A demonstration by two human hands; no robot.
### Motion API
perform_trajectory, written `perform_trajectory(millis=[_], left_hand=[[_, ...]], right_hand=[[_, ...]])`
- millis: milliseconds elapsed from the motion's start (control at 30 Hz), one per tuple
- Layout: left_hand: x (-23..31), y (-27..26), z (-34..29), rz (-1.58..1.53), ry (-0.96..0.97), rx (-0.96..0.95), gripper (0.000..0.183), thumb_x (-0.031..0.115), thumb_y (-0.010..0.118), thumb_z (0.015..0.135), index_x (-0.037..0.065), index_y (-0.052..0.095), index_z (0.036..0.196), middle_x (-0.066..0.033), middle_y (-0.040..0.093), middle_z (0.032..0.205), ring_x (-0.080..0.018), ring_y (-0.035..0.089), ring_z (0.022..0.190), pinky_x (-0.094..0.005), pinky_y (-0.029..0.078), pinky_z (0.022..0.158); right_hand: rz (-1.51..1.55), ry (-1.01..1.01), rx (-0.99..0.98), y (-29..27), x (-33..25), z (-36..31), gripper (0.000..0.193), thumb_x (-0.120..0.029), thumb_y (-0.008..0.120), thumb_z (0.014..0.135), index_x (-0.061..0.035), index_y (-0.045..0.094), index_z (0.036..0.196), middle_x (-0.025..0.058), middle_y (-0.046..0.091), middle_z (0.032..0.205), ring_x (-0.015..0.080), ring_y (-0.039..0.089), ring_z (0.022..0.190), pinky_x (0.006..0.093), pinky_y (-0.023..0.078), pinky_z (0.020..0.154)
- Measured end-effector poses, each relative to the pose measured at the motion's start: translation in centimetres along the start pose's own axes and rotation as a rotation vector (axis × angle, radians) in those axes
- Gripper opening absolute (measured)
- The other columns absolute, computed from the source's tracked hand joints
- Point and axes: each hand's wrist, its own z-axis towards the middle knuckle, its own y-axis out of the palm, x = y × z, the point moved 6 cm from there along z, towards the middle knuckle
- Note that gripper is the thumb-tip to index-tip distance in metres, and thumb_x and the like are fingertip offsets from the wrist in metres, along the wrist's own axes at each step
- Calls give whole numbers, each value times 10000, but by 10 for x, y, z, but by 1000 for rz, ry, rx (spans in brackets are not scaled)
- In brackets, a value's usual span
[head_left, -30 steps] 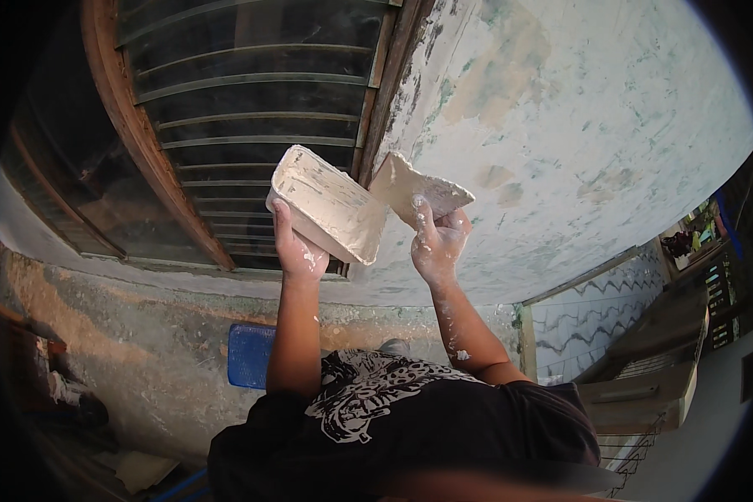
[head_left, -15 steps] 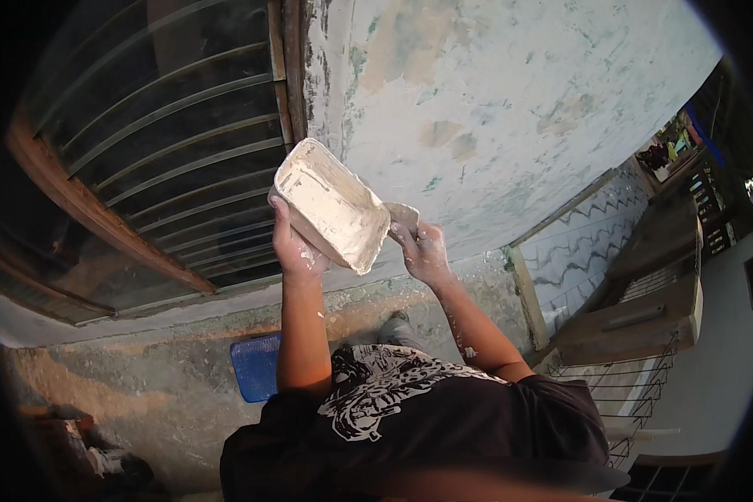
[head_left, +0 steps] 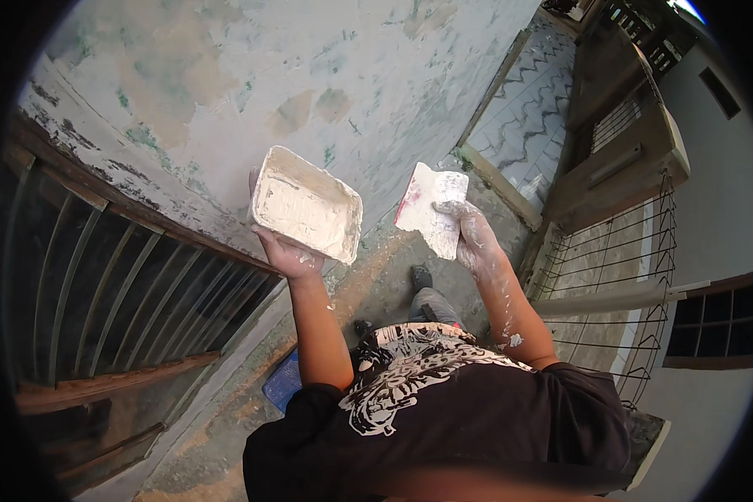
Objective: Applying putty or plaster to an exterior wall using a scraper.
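Observation:
My left hand [head_left: 291, 253] grips a rectangular plastic tub [head_left: 305, 205] from below and its left side. Cream-coloured putty coats the inside of the tub, and its open top faces up toward me. In my right hand [head_left: 474, 237] is a flat putty scraper [head_left: 427, 203], whitish with a reddish left edge and smeared with putty. The thumb lies across its face; the fingers behind it are hidden. Tub and scraper are apart, both in front of the patchy white wall [head_left: 226, 75]. Dried putty spots both hands and my right forearm.
A louvred window [head_left: 117, 284] with a wooden frame is at the left. On the concrete floor by my left elbow lies a blue object [head_left: 283, 381], partly hidden. At the right are a tiled ledge [head_left: 527, 100], a wire rack [head_left: 611, 276] and a wooden panel [head_left: 623, 167].
The scraper has come out of the tub and moved right with my right hand. My view has turned to the right, so the window now sits lower left and more wall shows.

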Motion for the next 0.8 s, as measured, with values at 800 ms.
perform_trajectory(millis=[800], left_hand=[[-68, 56, 5, 91, -66, 107, 708, 603, 310, 1001, 67, 341, 1463, -162, 405, 1452, -350, 449, 1309, -493, 406, 1068]], right_hand=[[174, -106, -360, 12, -56, 83, 465, -32, 610, 881, 11, 455, 1318, 140, 591, 1230, 259, 627, 1107, 392, 507, 996]])
